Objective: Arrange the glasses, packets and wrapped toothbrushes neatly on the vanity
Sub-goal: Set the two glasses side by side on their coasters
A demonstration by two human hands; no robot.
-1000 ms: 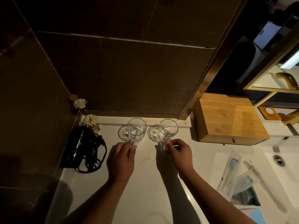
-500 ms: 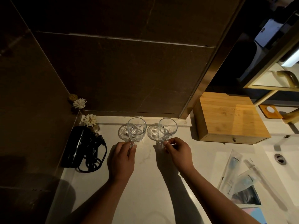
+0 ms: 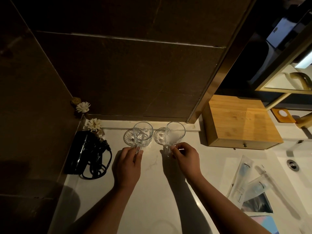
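Two clear glass mugs stand side by side at the back of the white vanity top [image 3: 152,191], each over a patterned glass coaster. My left hand [image 3: 128,166] pinches the handle of the left glass [image 3: 143,134]. My right hand [image 3: 185,157] pinches the handle of the right glass [image 3: 174,133], which leans slightly to the left. Wrapped toothbrushes [image 3: 243,179] and a dark packet [image 3: 257,204] lie loosely overlapped at the right, apart from both hands.
A black hair dryer [image 3: 82,152] with coiled cord lies at the left, with white flowers [image 3: 93,124] behind it in the corner. A wooden drawer box [image 3: 239,120] stands right of the glasses. The sink drain [image 3: 293,164] is at far right. Dark tiled wall behind.
The right glass has shifted slightly left and tilted under my right hand. The left hand and left glass have hardly moved.
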